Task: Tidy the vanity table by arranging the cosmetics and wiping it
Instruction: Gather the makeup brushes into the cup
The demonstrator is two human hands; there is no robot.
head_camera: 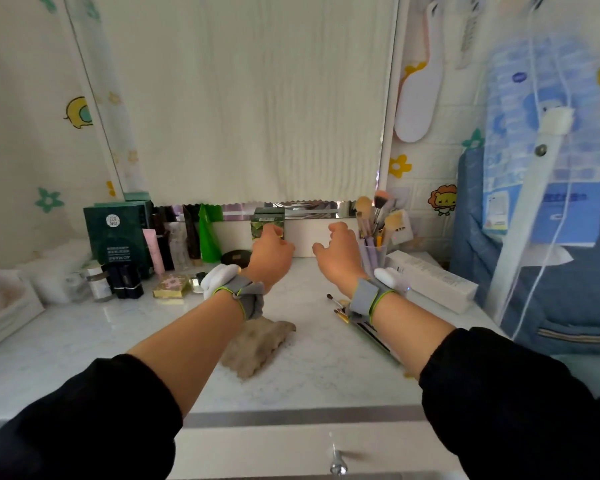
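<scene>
Currently, both arms are stretched out over the marble-patterned tabletop (326, 358) toward its far edge. The left hand (271, 252) is set against a small green box (267, 221), which stands upright at the far middle, just below the covered mirror (250, 98). Its fingers are curled at the box's front, but whether the grip is truly closed on the box cannot be told. The right hand (340, 252) is held just right of the left with fingers loosely curled, and nothing is held in it. A beige cloth (257, 348) is seen crumpled on the tabletop at near middle, partly under the left forearm. At far left, a dark green carton (118, 237), a green tube (208, 237) and a gold compact (172, 285) are crowded together. At far right, a brush cup (373, 256) is placed beside a long white carton (430, 282), and loose brushes (338, 308) are partly hidden beneath the right wrist.
</scene>
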